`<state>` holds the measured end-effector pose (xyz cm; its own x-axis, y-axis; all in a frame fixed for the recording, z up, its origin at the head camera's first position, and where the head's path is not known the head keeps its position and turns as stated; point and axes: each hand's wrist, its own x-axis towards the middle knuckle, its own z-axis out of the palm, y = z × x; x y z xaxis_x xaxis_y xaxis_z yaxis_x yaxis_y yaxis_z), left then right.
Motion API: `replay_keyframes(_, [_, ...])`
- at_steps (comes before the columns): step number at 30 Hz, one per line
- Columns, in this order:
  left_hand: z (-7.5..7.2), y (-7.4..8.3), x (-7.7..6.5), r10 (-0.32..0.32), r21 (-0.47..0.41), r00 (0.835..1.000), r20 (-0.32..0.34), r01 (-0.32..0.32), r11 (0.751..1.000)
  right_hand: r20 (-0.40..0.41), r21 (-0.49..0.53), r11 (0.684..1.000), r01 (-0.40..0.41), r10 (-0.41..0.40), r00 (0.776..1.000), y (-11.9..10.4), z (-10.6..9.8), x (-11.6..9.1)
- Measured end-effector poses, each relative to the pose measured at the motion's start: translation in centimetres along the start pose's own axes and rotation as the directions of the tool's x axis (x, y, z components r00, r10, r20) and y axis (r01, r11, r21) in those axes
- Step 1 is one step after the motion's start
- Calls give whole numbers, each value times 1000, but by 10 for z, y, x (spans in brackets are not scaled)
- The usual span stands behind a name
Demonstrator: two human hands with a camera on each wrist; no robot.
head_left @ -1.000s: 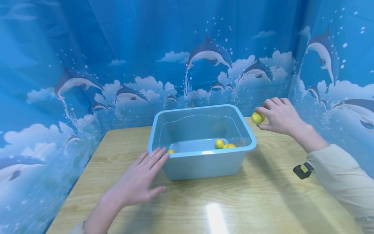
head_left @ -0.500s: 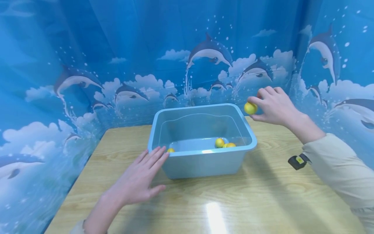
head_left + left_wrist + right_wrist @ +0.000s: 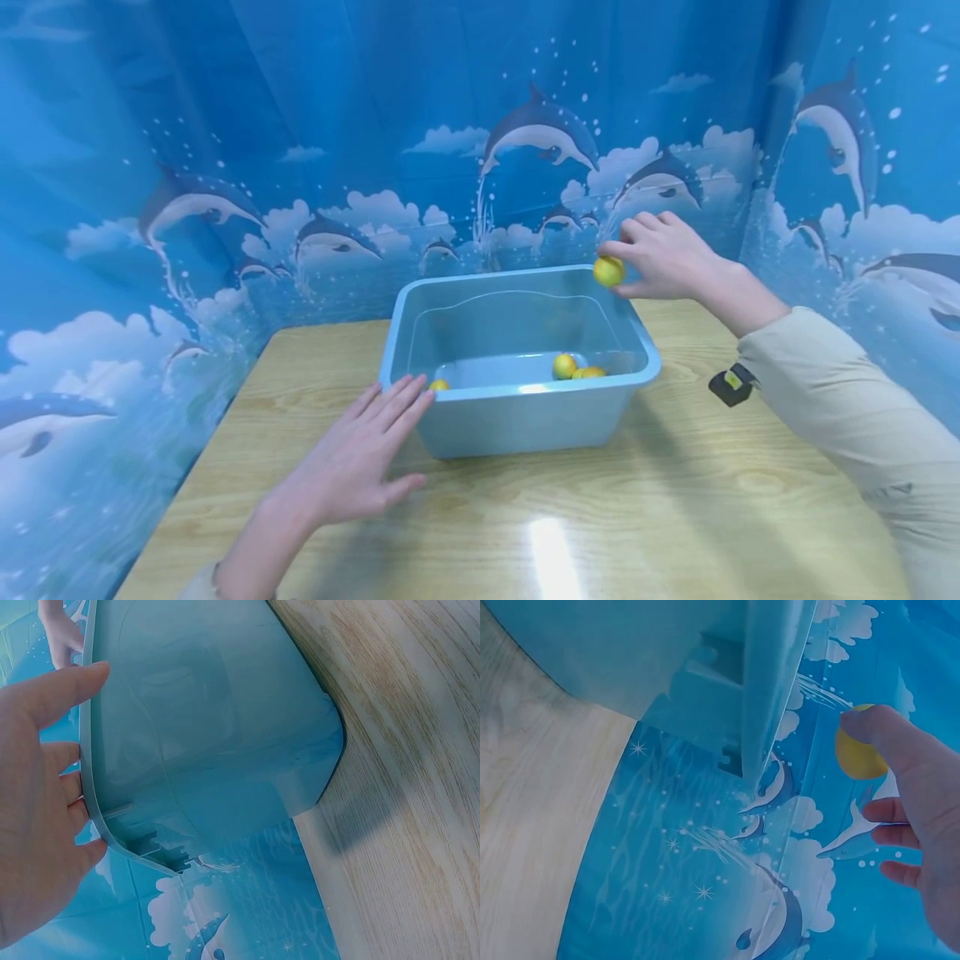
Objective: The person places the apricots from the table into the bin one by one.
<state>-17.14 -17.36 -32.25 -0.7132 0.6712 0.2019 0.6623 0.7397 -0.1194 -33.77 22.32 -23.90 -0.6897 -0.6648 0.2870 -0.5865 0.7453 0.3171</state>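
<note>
A light blue plastic bin (image 3: pixel 517 421) stands on the table, its open top facing up. My right hand (image 3: pixel 667 254) pinches a small round yellow citrus-like fruit (image 3: pixel 609 271) between thumb and fingers, overlapping the bin's right back corner in the head view. The right wrist view shows the same fruit (image 3: pixel 859 754) beyond the bin's rim. Inside the bin lie several similar yellow-orange fruits (image 3: pixel 565 366) toward the right and one (image 3: pixel 439 385) at the front left, partly hidden by the rim. My left hand (image 3: pixel 352 467) is spread, with straight fingertips right at the front left rim.
The wooden table (image 3: pixel 480 525) extends in front of the bin and to both sides. A blue curtain (image 3: pixel 375 125) printed with dolphins hangs behind and at the sides. A small black device (image 3: pixel 731 385) is strapped at my right wrist.
My right hand, still pinching the yellow fruit, has moved left and slightly up in the head view, from beside the bin to its right back rim. The left hand and bin stay put.
</note>
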Motion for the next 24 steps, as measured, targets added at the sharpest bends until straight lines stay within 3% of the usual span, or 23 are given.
replay_keyframes(11, [1,1,0,6,-11,1000,4,-6,1000,98,17,1000,-17,15,995,2,0,15])
replay_keyframes(24, [1,-1,0,15,-24,1000,-12,-15,1000,154,1,999,-39,38,987,3,3,14])
